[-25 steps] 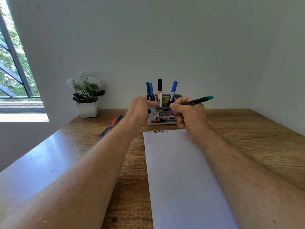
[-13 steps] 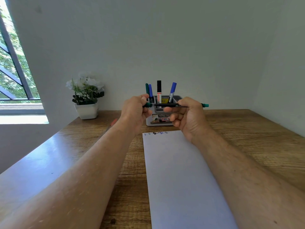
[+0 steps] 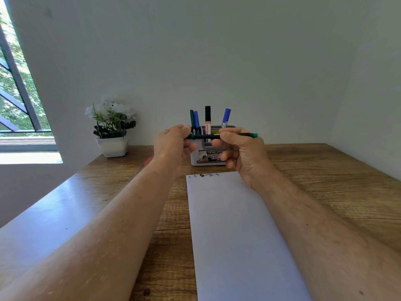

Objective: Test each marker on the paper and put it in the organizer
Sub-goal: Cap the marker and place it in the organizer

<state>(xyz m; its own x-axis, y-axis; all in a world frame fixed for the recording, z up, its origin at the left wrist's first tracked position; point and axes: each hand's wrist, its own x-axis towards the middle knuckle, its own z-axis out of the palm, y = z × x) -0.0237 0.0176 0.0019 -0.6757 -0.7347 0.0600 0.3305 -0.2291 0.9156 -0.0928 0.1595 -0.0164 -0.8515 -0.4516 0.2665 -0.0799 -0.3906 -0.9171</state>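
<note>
A thin black marker with teal ends [image 3: 206,136] is held level above the desk, in front of the grey organizer [image 3: 208,162]. My left hand [image 3: 173,146] pinches its left end, where the cap is. My right hand [image 3: 243,151] grips the barrel, and the teal tail sticks out to the right. Several markers stand in the organizer: green, blue, black-and-red, blue. A white sheet of paper [image 3: 234,231] lies on the desk under my hands, with small test marks [image 3: 204,175] along its far edge.
A red marker [image 3: 145,163] lies on the wooden desk [image 3: 325,181], mostly hidden behind my left forearm. A white pot with white flowers [image 3: 111,131] stands at the back left by the wall. A window is at the far left.
The marker swung from a tilt to level. My left hand, earlier apart and holding something small and dark, now pinches the marker's left end. Both hands rose slightly.
</note>
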